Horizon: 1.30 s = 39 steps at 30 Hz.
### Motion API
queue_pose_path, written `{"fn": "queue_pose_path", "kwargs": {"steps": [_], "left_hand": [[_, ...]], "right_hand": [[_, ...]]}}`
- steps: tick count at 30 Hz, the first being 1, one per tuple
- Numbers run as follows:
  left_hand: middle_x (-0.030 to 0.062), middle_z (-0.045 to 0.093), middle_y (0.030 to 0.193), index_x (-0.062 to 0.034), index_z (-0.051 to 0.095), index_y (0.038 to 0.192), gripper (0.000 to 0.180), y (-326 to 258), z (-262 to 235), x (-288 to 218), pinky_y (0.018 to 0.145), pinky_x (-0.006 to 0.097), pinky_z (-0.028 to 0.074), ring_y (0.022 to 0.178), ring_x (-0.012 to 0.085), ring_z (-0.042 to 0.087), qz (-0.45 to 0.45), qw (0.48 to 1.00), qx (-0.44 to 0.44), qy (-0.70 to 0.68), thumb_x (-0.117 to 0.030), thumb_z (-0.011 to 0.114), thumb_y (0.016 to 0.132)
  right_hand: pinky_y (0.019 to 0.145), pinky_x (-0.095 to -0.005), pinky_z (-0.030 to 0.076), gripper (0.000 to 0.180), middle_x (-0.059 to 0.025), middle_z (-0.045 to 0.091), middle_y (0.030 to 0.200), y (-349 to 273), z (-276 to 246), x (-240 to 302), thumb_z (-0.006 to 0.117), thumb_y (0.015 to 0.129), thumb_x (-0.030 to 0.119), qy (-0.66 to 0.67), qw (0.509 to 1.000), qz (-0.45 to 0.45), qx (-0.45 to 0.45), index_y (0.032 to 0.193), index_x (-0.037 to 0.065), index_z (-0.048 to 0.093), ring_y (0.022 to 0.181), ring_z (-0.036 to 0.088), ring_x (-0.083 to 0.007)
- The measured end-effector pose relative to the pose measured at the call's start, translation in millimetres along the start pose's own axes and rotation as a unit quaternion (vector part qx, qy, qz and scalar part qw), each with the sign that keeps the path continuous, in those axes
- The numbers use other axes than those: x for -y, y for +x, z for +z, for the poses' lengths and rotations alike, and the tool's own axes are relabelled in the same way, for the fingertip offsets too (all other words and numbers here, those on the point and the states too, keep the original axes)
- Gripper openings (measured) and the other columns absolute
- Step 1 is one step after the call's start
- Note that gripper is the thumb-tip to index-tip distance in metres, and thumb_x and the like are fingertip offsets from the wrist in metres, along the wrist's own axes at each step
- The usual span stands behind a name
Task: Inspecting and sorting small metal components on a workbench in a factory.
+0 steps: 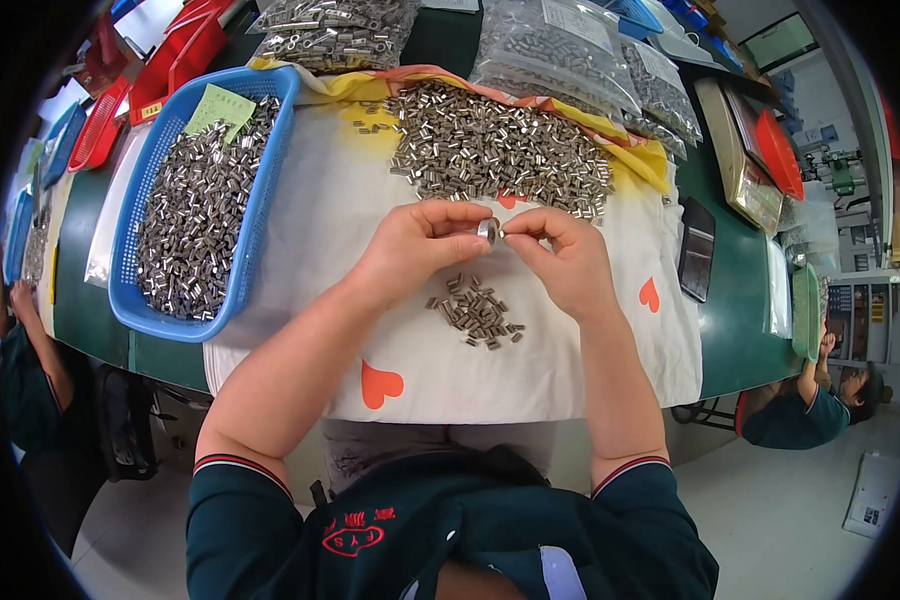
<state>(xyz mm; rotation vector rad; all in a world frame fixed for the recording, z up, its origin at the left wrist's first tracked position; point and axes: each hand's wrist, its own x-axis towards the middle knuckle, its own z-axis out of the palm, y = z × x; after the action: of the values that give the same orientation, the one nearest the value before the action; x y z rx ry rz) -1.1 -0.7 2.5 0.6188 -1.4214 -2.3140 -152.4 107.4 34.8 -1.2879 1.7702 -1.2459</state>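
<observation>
- So the left hand (420,240) is clamping a round silvery metal piece (487,231) between thumb and fingers, turned edge-up, probably so its face is pointing at the other hand.
- The right hand (572,258) is meeting it from the side. Thumb and index are pinching together, apparently on a small metal piece (501,229), though it's too tiny for me to say what kind.
- Both hands are hovering over the white cloth (305,190), not resting on it; I'm guessing that's leaving the fingertips free.
- A little pile of short metal cylinders (473,312) is lying right below the hands, likely for a short reach.
- The big heap of metal cylinders (500,145) is sitting farther back, beyond the hands. The cloth is probably stopping them from rolling about.
- Off to the left, a blue perforated basket (256,205) is holding loads more, its walls presumably containing them, with a yellow-green paper slip (220,112) lying on top.
- Clear plastic bags (555,50) of metal parts are lining the back, maybe to free up the middle.
</observation>
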Motion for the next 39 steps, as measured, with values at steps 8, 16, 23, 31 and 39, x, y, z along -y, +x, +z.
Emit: {"fn": "queue_pose_path", "kwargs": {"steps": [8,16,23,31,39], "left_hand": [[0.0065,0.062,0.09,0.0031,0.056,0.105,0.03,-0.7,3.2,-0.7,0.071,0.021,0.047,0.081,0.0091,0.058,0.005,0.998,0.001,0.058,-0.002,0.062,0.077],[0.0061,0.062,0.09,0.0032,0.056,0.105,0.03,-3.3,6.2,-4.3,0.071,0.021,0.047,0.08,0.0081,0.057,-0.017,0.997,0.016,0.069,-0.001,0.063,0.076],[0.0032,0.061,0.088,0.0015,0.056,0.106,0.031,-5.3,8.7,-2.7,0.069,0.019,0.047,0.078,0.0073,0.057,-0.052,0.987,0.089,0.121,0.002,0.063,0.075],[0.0022,0.061,0.088,0.0012,0.056,0.105,0.03,-2.6,0.8,-5.3,0.069,0.019,0.046,0.079,0.0064,0.056,-0.038,0.996,0.063,0.045,-0.001,0.062,0.076],[0.0034,0.061,0.089,0.0022,0.055,0.106,0.031,-6.5,6.0,-1.6,0.071,0.021,0.047,0.079,0.0075,0.057,-0.048,0.988,0.078,0.121,-0.002,0.063,0.076]], "right_hand": [[0.062,-0.0251,0.043,0.009,-0.0046,0.06,0.075,-5.0,11.2,5.8,0.061,0.071,0.0,-0.205,0.967,-0.148,-0.035,0.08,0.002,0.06,0.071,0.056,-0.0134],[0.06,-0.0266,0.044,0.011,-0.0053,0.059,0.07,-4.8,-3.8,11.0,0.064,0.069,0.004,-0.101,0.993,-0.062,0.02,0.078,0.001,0.058,0.064,0.055,-0.0146],[0.058,-0.0229,0.043,0.014,-0.0006,0.058,0.071,16.7,-22.5,-4.8,0.066,0.069,0.011,-0.012,0.992,0.085,0.088,0.079,0.003,0.061,0.063,0.051,-0.0078],[0.071,-0.0354,0.043,0.009,-0.0086,0.058,0.077,46.7,-2.6,-21.6,0.057,0.072,0.011,-0.495,0.856,-0.15,0.005,0.078,0.008,0.063,0.078,0.053,-0.0251],[0.067,-0.0324,0.044,0.004,-0.0079,0.058,0.075,27.1,-2.6,-12.4,0.058,0.07,0.007,-0.342,0.932,-0.104,-0.051,0.073,0.005,0.061,0.074,0.055,-0.0223]]}}
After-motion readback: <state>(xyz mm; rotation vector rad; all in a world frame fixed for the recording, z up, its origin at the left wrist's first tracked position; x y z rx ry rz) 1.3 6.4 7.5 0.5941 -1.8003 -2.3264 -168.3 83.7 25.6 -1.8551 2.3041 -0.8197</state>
